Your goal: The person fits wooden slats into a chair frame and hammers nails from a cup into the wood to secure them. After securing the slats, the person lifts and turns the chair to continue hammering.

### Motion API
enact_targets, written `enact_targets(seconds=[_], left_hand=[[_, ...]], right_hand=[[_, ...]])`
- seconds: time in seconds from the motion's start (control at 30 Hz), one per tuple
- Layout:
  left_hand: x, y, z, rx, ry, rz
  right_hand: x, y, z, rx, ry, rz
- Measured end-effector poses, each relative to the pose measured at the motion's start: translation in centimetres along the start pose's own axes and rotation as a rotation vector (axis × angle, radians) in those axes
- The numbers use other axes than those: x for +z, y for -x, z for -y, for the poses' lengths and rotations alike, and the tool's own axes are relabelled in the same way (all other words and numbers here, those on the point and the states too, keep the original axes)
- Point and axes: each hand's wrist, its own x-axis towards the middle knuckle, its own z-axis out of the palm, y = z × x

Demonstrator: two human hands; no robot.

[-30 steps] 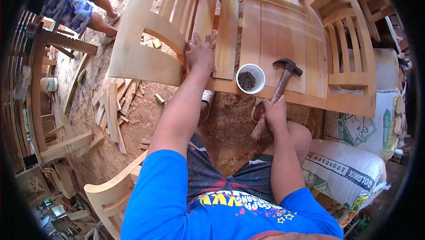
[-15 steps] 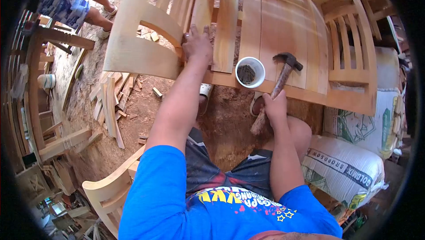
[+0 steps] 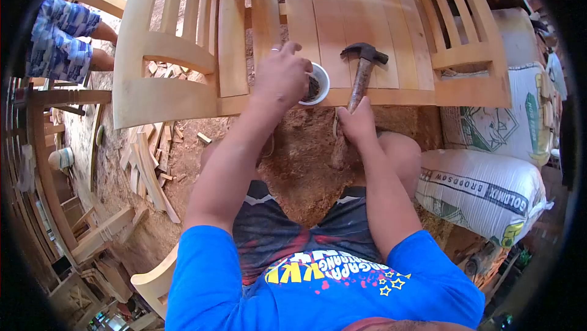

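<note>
Left hand [image 3: 282, 77] now over cup [image 3: 316, 84]

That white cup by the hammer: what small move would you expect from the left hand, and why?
Probably pinching out one nail. The left hand has its fingers in the white cup of dark nails, while the right hand grips the hammer, its head resting on the wooden seat.
</note>
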Motion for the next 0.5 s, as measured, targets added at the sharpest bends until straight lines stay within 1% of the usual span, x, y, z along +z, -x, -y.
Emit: enact_targets(seconds=[0.03, 0.07, 0.17, 0.33, 0.47, 0.5], left_hand=[[0.9, -0.4, -0.5, -0.001, -0.088, 0.055], [1.5, -0.7, -0.9, 0.019, -0.088, 0.086], [3.4, -2.0, -1.7, -0.049, -0.288, 0.325], [4.4, -1.9, -1.8, -0.150, -0.187, 0.280], [3.6, -1.6, -2.0, -0.224, -0.154, 0.259], [3.7, -1.6, -1.8, -0.190, -0.187, 0.281]], right_hand=[[0.0, 0.0, 0.0, 0.004, -0.009, -0.004], [0.0, 0.2, -0.1, -0.002, -0.013, -0.007], [-0.1, 0.1, -0.3, -0.011, -0.024, -0.016], [-1.2, 0.6, 0.4, 0.034, -0.083, 0.031], [-1.4, 0.6, 0.1, -0.004, -0.069, 0.024], [-1.5, 0.6, 0.0, -0.011, -0.062, 0.025]])
